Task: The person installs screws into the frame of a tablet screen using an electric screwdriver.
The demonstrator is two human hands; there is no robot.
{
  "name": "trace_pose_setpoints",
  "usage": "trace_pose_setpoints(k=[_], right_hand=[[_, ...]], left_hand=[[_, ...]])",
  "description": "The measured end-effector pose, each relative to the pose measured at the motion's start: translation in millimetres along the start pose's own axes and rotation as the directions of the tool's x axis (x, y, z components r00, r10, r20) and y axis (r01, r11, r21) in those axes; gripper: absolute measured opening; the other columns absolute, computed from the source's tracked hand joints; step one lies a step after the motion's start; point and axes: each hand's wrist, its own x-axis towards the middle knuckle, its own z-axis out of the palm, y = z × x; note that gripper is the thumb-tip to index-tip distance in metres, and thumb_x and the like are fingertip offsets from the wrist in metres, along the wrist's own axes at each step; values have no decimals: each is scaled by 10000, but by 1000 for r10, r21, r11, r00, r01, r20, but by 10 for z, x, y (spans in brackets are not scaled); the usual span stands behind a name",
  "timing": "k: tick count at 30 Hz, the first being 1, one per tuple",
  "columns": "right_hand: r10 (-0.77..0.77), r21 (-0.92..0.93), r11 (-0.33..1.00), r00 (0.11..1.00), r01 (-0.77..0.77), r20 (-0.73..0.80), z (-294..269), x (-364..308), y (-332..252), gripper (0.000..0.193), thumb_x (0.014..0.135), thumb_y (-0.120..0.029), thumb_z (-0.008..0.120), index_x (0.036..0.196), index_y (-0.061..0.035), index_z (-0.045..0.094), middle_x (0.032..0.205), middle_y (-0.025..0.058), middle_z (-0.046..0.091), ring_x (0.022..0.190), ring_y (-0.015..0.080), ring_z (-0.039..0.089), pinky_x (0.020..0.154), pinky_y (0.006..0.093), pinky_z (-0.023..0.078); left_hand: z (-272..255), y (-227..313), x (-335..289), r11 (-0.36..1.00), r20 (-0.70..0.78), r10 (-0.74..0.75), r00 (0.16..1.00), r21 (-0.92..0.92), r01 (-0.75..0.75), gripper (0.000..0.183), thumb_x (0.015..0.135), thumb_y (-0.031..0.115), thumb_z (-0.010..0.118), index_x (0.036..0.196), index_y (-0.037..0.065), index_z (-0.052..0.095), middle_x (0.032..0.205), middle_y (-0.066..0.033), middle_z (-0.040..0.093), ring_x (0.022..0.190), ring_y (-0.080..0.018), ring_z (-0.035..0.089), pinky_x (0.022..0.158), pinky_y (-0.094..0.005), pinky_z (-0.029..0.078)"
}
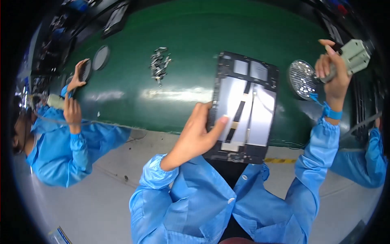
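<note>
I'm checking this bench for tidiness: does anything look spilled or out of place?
Only the small metallic pieces stand out: they lie in an untidy cluster directly on the green tabletop, beyond the wearer's left hand, though perhaps deliberately.

Long green bench [195, 34], glossy top; pale grey floor [107, 203].

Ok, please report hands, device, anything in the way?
Left hand: gripping flat device by left edge.
Right hand: holding pale green tool near dish.
Over device's face: left thumb.
</note>
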Motion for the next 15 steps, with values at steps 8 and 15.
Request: trace_pose_setpoints(k=[8, 15], right_hand=[[-47, -45, 998, 999, 47, 7, 30, -40, 18, 317, 920, -154, 592, 1050, 134, 622, 540, 4, 406, 456, 103, 431, 480, 258, 378], [-49, -56, 997, 999, 48, -17, 90, -11, -27, 302, 912, -139, 585, 1078, 111, 623, 533, -1, 393, 446, 102, 424, 461, 257, 367]], left_hand=[[-1167, -290, 576, 824, -443, 414, 795, 554, -120, 175, 882, 209, 710, 855, 36, 708, 834, -119, 644, 660, -250, 612, 587, -366, 470], [-1726, -523, 1659, 816, -70, 433, 899, 454, -358, 271, 812, 285, 783, 886, 37, 705, 841, -92, 651, 715, -188, 600, 638, -306, 477]])
